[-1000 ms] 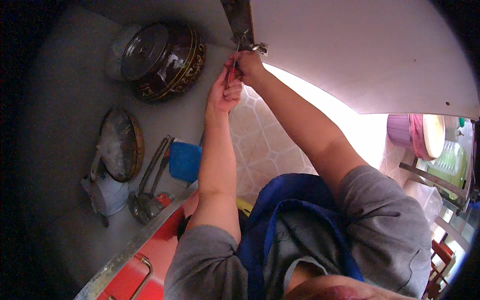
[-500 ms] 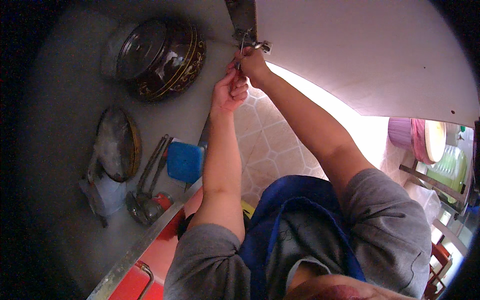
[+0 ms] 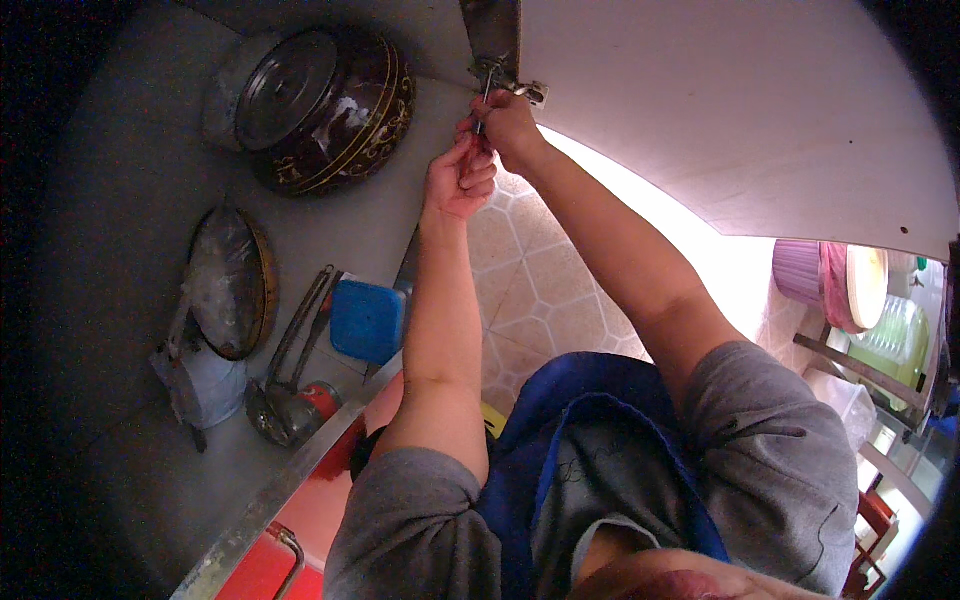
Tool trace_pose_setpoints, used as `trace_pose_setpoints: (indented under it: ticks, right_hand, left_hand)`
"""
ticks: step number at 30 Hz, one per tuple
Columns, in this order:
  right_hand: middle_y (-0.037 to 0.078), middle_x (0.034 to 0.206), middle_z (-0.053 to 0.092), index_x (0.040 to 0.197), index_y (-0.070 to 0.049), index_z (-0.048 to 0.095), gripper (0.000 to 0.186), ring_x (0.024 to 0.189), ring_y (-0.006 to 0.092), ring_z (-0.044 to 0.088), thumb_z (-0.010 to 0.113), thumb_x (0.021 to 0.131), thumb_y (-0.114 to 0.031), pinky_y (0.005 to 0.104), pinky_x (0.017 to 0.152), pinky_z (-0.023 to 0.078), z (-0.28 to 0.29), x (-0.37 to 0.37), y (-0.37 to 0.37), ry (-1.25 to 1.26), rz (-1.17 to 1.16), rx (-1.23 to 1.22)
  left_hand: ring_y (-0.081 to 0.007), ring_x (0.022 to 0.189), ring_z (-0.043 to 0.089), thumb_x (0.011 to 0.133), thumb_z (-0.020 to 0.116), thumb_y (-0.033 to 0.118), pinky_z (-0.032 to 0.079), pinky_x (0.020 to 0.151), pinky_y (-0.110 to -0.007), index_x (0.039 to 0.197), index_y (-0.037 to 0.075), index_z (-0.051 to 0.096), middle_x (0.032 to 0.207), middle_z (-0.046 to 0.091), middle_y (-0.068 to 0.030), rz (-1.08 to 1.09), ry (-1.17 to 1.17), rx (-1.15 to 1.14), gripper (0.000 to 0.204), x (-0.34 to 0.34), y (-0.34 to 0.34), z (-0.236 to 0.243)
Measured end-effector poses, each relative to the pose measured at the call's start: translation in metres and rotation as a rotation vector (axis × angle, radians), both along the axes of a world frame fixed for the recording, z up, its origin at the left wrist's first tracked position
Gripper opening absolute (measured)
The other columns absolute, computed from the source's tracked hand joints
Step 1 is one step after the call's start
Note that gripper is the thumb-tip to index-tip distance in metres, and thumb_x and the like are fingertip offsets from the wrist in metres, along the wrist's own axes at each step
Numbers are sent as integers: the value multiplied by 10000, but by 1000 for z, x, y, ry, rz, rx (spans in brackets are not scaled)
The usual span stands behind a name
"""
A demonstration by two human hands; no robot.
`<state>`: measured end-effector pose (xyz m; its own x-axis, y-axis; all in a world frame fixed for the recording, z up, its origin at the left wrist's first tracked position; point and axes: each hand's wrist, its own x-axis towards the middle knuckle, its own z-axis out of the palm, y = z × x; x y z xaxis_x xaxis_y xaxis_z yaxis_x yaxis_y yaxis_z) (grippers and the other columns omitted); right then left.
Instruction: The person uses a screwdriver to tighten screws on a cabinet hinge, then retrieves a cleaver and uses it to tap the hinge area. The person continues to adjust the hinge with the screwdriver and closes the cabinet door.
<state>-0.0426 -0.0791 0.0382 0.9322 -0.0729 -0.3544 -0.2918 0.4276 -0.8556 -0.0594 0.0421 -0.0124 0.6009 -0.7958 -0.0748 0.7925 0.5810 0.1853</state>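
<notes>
My left hand (image 3: 460,182) has its fingers curled round the lower end of what looks like a thin screwdriver (image 3: 487,88). Against it, higher up, my right hand (image 3: 508,128) pinches the tool's metal shaft. The tip points up at a metal hinge plate (image 3: 490,68) on the cabinet's edge. Close by the right fingers, a hinge cup (image 3: 532,94) is fixed to the white door (image 3: 720,110), which stands swung out. My fingers hide most of the tool's handle.
Inside the cabinet on the left are a dark patterned pot (image 3: 340,110), a wicker-rimmed basket (image 3: 235,285), a blue-lidded box (image 3: 367,320) and metal ladles (image 3: 270,405). A red drawer front (image 3: 270,560) is at lower left. Tiled floor (image 3: 530,270) shows below. Tubs (image 3: 800,270) stand right.
Both hands stay at the hinge with the tool. The view has shifted very slightly, and the tool's shaft stands a little differently against the hinge plate.
</notes>
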Motion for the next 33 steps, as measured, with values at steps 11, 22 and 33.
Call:
trace_pose_setpoints:
  ticks: [11,22,33]
  right_hand:
    - [115,682,588,859,-28,506,103,542,225,578,437,892,-97,343,424,460,-6,0,0,-10,18,-40]
    - [110,673,578,868,-30,508,101,558,217,573,449,893,-109,342,428,446,0,-4,3,2,-12,-15]
    - [160,725,597,919,0,483,96,564,235,579,477,899,-94,310,447,483,3,-1,1,-39,-12,131]
  left_hand:
    - [-54,391,292,922,450,233,189,337,-171,1056,260,566,620,428,-7,6,18,-24,180,-2,0,-2]
    - [-43,388,289,928,437,260,183,328,-168,1030,270,568,627,438,-7,5,19,4,167,-4,1,2]
    - [-37,351,234,918,451,254,147,314,-183,1051,242,555,541,400,29,177,-37,311,169,-1,-8,8]
